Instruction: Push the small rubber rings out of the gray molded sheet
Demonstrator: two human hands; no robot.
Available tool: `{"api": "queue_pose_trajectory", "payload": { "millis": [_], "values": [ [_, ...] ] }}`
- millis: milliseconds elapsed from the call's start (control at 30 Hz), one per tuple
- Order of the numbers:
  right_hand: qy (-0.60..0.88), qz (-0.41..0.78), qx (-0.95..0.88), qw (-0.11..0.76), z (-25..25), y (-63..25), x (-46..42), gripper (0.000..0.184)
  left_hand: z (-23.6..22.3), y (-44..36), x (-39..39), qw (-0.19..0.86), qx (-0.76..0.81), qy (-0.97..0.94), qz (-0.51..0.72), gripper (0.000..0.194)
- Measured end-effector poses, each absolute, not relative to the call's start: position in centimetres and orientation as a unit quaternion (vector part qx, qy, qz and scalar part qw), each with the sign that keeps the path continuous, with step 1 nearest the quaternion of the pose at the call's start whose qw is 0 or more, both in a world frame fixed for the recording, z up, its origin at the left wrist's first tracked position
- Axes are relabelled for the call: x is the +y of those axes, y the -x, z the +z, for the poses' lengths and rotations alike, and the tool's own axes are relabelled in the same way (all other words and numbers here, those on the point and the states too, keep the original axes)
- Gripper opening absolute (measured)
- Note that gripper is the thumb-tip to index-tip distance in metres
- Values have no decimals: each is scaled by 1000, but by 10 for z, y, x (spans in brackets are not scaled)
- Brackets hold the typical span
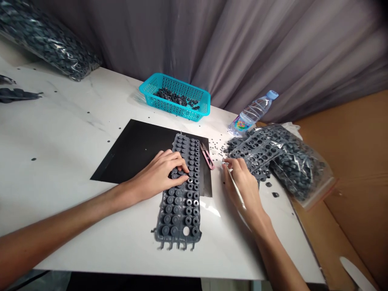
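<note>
A dark grey moulded rubber sheet (178, 210) with rows of round raised plugs lies lengthwise before me, its far part over a black mat (127, 157). One round hole shows near its close end. My left hand (169, 167) rests across the sheet's middle, thumb and forefinger curled together on a plug. To the right, my right hand (242, 180) is closed round a slim white stick-like tool (235, 186), its tip up by the fingertips and apart from the sheet. Pink-handled thread snips (207, 155) lie just right of the sheet, on the mat's edge.
A turquoise basket (145, 89) holding small dark pieces stands at the back. Right are a water bottle (254, 111), more rubber sheets (253, 151) and a plastic bag of dark parts (298, 169). Another full bag (51, 42) sits back left. Tiny dark bits dot the white table (66, 161).
</note>
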State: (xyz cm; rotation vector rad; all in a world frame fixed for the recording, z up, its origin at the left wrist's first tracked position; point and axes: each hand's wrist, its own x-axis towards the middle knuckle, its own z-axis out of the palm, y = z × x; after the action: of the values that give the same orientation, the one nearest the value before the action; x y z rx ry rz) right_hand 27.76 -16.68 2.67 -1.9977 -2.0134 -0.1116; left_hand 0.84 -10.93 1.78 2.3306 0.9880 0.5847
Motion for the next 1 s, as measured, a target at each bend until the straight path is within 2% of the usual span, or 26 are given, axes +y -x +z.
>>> {"api": "queue_pose_trajectory", "payload": {
  "millis": [133, 233, 700, 1000],
  "values": [
    [583, 90, -772, 239, 36, -259, -172, 23, 19, -9, -112, 251, 369, -866, 224, 10],
    [497, 131, -821, 250, 38, -245, -175, 14, 17, -9, -112, 242, 369, -868, 229, 10],
    [475, 36, -851, 221, 25, -242, -171, 16, 15, -9, -111, 242, 366, -868, 233, 11],
    [472, -54, -866, 153, 24, -235, -173, 23, 18, -10, -111, 242, 373, -867, 226, 12]
  ]
}}
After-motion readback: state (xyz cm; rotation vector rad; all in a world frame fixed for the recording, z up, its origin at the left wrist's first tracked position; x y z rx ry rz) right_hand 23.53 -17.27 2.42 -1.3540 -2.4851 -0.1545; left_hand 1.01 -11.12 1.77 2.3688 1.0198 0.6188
